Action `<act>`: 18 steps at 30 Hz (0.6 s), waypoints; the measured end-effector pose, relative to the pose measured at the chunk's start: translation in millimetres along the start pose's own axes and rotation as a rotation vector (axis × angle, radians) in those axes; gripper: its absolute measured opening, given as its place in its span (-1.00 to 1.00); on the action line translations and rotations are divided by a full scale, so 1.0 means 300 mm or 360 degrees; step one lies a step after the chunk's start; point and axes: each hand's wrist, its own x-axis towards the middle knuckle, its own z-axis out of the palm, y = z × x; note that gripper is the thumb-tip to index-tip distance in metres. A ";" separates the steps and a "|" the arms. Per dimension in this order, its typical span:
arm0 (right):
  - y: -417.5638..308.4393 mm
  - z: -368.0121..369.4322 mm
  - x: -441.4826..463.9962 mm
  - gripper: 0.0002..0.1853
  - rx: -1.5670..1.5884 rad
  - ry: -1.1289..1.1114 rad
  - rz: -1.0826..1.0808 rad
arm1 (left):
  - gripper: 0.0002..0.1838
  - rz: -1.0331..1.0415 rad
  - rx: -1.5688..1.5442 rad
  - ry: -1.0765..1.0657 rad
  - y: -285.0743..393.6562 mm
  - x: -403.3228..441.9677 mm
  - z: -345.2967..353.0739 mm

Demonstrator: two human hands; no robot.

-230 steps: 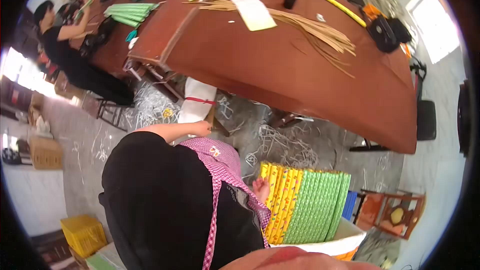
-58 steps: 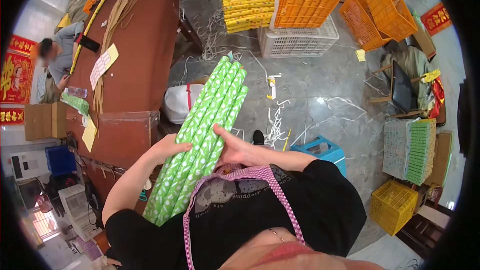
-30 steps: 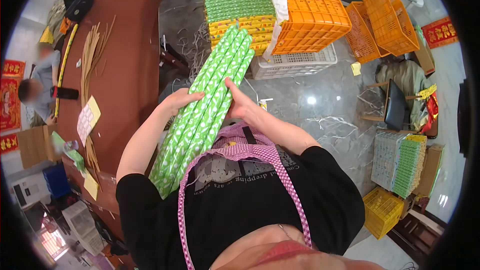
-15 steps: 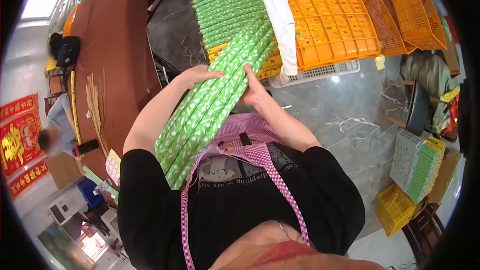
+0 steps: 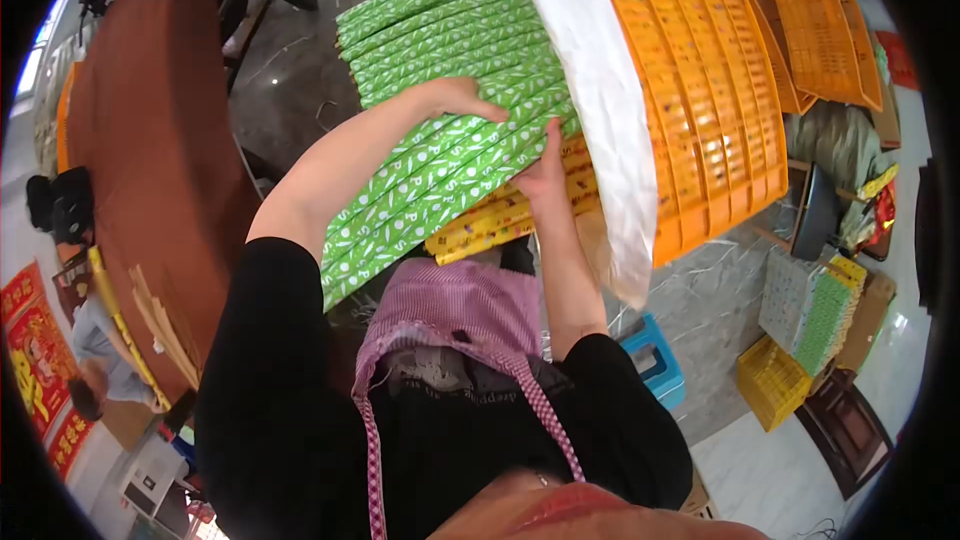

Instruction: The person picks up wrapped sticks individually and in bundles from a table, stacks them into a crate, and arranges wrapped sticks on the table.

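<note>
A bundle of long green rolls (image 5: 400, 205) with white printed letters and shapes lies slanted across the stack in front of me. My left hand (image 5: 462, 100) grips the bundle from its far side, thumb over the top. On the near side my right hand (image 5: 543, 170) closes round it, thumb up and palm partly hidden. The bundle rests against more green rolls (image 5: 440, 25) stacked in rows. Below the right hand, yellow printed rolls (image 5: 485, 228) stick out from under the green ones. A white cloth (image 5: 605, 110) covers the right ends of the stack.
An orange plastic crate (image 5: 690, 90) stands against the cloth, with more orange crates (image 5: 820, 25) behind. A long brown table (image 5: 150, 90) runs along the left. A blue stool (image 5: 655, 360) is by my right elbow. Another person (image 5: 95, 350) is at the far left.
The green bundle has moved forward, away from my body and onto the stack. Both hands have gone with it, still holding on. My view has come closer to the stack and crate.
</note>
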 end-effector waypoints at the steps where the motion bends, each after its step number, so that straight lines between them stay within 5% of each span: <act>1: -0.017 0.008 0.050 -0.16 -0.0045 0.0038 -0.0073 | -0.13 0.0010 0.0082 -0.0019 -0.003 0.050 -0.044; 7: -0.139 -0.002 0.296 -0.25 -0.0249 0.0491 -0.0384 | -0.15 0.0224 0.0415 -0.0061 0.010 0.364 -0.259; 18: -0.383 -0.093 0.523 -0.31 -0.0277 0.0560 -0.0646 | -0.37 0.0494 0.0781 0.0064 0.139 0.773 -0.316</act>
